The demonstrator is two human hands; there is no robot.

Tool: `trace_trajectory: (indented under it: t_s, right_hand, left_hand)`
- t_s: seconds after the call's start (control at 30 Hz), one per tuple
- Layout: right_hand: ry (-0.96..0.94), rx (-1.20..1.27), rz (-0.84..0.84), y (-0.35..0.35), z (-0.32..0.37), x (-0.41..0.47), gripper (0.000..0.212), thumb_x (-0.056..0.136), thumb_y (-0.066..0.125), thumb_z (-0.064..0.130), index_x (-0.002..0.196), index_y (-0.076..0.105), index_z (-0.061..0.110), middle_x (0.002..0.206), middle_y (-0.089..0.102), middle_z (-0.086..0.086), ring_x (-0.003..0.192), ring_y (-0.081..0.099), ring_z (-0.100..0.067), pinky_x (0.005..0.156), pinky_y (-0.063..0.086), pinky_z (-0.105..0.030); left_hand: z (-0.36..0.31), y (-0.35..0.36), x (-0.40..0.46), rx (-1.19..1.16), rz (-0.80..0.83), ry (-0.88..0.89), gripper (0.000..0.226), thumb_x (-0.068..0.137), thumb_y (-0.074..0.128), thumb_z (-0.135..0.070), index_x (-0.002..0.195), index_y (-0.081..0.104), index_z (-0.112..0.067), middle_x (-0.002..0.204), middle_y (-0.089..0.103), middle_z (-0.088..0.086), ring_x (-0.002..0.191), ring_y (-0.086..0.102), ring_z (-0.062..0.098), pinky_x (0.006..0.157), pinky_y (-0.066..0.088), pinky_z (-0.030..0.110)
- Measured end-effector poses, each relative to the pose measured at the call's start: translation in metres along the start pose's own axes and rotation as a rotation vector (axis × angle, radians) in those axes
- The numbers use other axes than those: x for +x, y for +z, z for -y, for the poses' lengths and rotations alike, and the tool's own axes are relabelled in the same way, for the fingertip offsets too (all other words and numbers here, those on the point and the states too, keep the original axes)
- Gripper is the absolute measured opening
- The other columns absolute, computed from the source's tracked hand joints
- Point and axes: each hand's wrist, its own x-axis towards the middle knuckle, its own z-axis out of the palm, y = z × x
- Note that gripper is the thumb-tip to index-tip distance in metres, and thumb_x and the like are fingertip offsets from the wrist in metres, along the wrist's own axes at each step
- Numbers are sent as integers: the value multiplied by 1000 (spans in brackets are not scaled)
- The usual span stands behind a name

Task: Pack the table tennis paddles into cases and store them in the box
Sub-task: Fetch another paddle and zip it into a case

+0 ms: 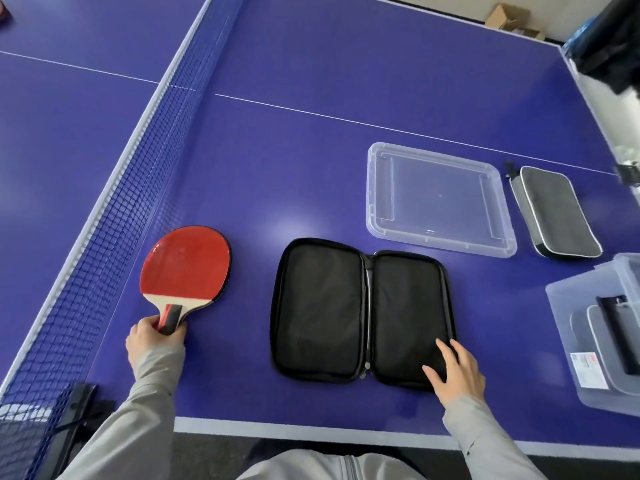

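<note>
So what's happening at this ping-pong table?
A person is packing paddles away. The left hand grips the handle of a red paddle lying by the net. The right hand rests flat on an open black case, which holds nothing yet. Farther off lie a clear lid and a zipped grey case. At the right edge a clear box already has something dark inside.

Red paddle (186,261) with pale wood and red-black handle, black open case (362,311), grey case (556,211) with white piping, clear lid (438,199), blue white-lined surface (294,133), grey sleeves (145,400)
</note>
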Motion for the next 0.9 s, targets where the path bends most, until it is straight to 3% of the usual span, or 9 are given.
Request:
trace_trajectory:
  t_s: [0.33, 0.77, 0.83, 0.9]
  right_hand:
    - [-10, 26, 4, -2, -15, -1, 65, 89, 57, 41, 145, 28, 27, 154, 23, 1, 142, 21, -20, 105, 34, -40]
    - [-144, 100, 2, 3, -47, 14, 74, 90, 53, 44, 149, 17, 17, 156, 20, 2, 143, 18, -17, 108, 31, -35]
    - [-184, 108, 1, 5, -53, 16, 76, 87, 59, 42, 148, 23, 14, 153, 27, -2, 142, 25, -21, 105, 35, -39]
    - [-241, 101, -32, 10, -59, 19, 80, 73, 76, 40, 139, 43, 9, 140, 49, -9, 128, 47, -29, 89, 49, -46]
  left_hand:
    - [-17, 1, -35, -110, -16, -25, 24, 79, 72, -25, 94, 60, -9, 83, 62, 18, 79, 56, 37, 77, 45, 44]
    - [-85, 75, -170, -240, 98, -29, 21, 76, 75, -22, 81, 58, -12, 74, 60, 10, 75, 57, 32, 72, 42, 33]
    - [-101, 97, -196, -240, 119, -3, 21, 75, 76, -21, 75, 56, -14, 77, 61, 11, 75, 58, 32, 70, 42, 32]
    - [-117, 118, -221, -232, 139, 23, 29, 74, 76, -19, 63, 49, -18, 72, 58, 13, 68, 55, 29, 65, 43, 32]
